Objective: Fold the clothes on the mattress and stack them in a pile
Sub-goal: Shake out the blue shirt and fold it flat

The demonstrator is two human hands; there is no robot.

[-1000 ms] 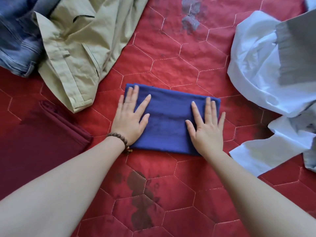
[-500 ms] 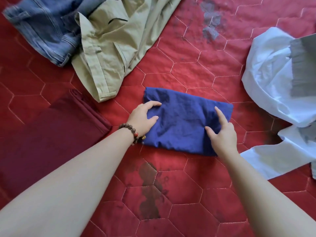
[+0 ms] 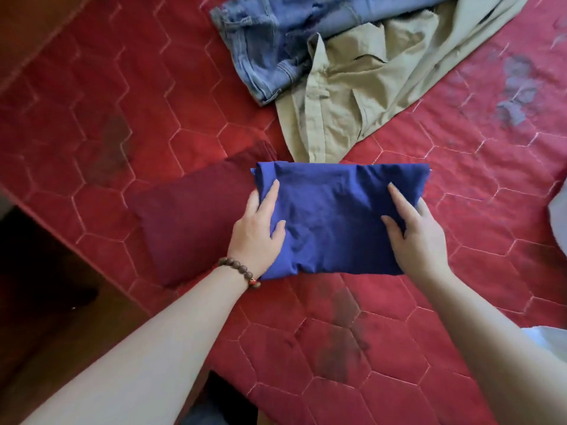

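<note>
Lying between both hands: folded blue garment, deep royal blue, rumpled rectangle, its left edge overlapping a folded maroon cloth on the red quilted mattress. Left hand and right hand grip its ends, fingers curled underneath, thumbs on top.

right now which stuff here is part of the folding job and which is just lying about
Part of the job:
- folded blue garment, gripped by left hand and right hand
- folded maroon garment
- unfolded khaki garment
- unfolded jeans
- red mattress

Lying about:
- bead bracelet
- white cloth, mostly out of frame
</note>
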